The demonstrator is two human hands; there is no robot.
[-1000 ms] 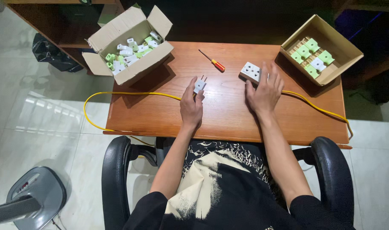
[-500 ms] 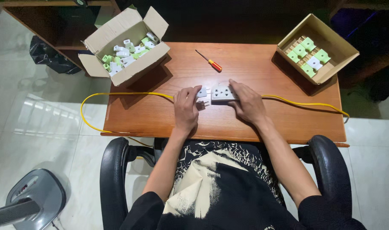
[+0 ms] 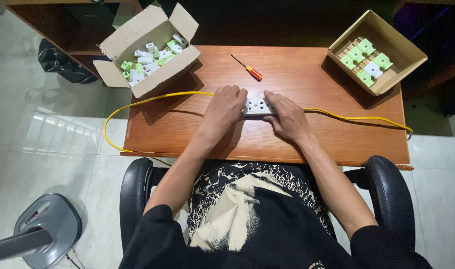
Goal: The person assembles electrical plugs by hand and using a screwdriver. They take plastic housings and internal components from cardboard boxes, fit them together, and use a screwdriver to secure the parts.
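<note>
- White socket block [image 3: 258,105] lies at the middle of the wooden table [image 3: 307,144], directly between the two hands and in contact with both.
- Left hand [image 3: 226,108] rests at the block's left end; its fingers curl over that end and grip it, palm down on the tabletop.
- Right hand [image 3: 286,116] lies at the block's right end; its fingers reach across the top edge and the thumb closes in beneath, so the block is pinched from that side.
- The block is a small white rectangular piece with dark socket openings on its upper face; only the central part shows, the ends being covered by fingers.
- Yellow cable [image 3: 153,100] runs out from under the left hand, loops off the table's left edge, and continues from the right hand towards the table's right edge.
- Orange-handled screwdriver [image 3: 248,68] lies on the table just beyond the hands, apart from them.
- Open cardboard box [image 3: 153,47] at the far left corner holds loose white and green parts.
- Shallow cardboard tray [image 3: 382,42] at the far right corner holds green and white pieces set in rows.
</note>
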